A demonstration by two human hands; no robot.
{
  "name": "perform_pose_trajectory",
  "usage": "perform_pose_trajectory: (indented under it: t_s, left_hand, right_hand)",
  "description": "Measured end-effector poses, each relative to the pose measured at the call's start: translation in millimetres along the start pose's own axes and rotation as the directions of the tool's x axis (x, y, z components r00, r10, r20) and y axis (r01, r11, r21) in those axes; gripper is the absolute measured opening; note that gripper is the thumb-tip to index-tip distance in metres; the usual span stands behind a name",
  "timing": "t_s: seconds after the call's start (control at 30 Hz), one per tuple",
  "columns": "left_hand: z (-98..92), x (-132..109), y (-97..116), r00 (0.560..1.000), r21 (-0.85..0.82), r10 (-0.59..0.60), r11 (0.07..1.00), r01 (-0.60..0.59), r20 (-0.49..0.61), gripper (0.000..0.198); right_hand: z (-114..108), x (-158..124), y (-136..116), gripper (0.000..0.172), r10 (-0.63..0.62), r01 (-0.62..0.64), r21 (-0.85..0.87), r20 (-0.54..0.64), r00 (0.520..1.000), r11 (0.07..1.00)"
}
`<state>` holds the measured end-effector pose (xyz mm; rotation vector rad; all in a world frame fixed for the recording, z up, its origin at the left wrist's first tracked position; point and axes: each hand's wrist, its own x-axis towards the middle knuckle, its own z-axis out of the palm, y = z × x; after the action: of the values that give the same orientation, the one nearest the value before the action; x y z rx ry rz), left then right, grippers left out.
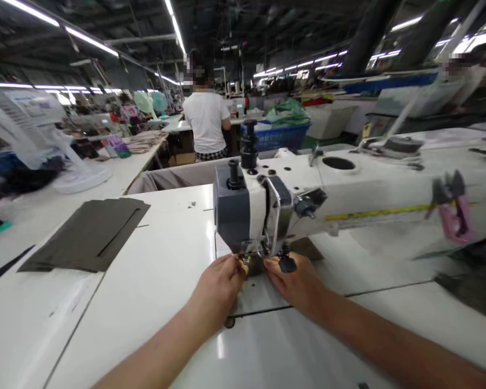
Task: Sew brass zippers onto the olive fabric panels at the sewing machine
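Dark fabric (303, 249) under the sewing machine (263, 208) needle is pinched by left hand (218, 286) and right hand (297, 283).

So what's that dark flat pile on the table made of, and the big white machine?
The dark flat pile looks like matte woven cloth, olive-grey, in thin cut sheets. The sewing machine seems to be painted metal: hard, smooth, faintly glossy, with a grey end cover that may be plastic.

Garment factory: sewing machine (307, 200), worktables (153, 270), cut fabric (88, 235).
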<state>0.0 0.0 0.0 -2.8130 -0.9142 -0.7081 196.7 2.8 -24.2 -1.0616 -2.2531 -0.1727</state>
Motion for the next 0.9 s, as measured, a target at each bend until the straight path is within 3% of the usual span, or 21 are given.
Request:
perform_pose_trajectory:
  t_s: [0.17, 0.33, 0.63, 0.9]
  left_hand:
    - [1.3, 0.9, 0.1, 0.998, 0.016, -0.055, 0.998, 0.054, 0.006, 0.024]
    - [3.7, -0.7, -1.0, 0.999, 0.030, -0.034, 0.999, 0.035, -0.023, 0.024]
    - [2.3, -0.3, -2.3, 0.997, -0.042, -0.078, 0.996, 0.078, -0.009, 0.020]
    - [7.6, -3.7, -4.5, 0.992, -0.096, -0.104, 0.991, 0.098, -0.066, 0.014]
  right_hand:
    - [1.3, 5.5, 1.3, 0.022, -0.008, 0.008, -0.020, -0.024, 1.000, 1.000]
    - [1.3, 5.3, 1.3, 0.020, 0.001, -0.001, -0.012, 0.011, 1.000, 1.000]
    - [1.4, 6.1, 2.1, 0.020, 0.041, -0.041, 0.005, 0.057, 0.998, 0.999]
    - [0.7, 7.3, 1.4, 0.023, 0.059, -0.060, 0.008, 0.040, 0.997, 0.998]
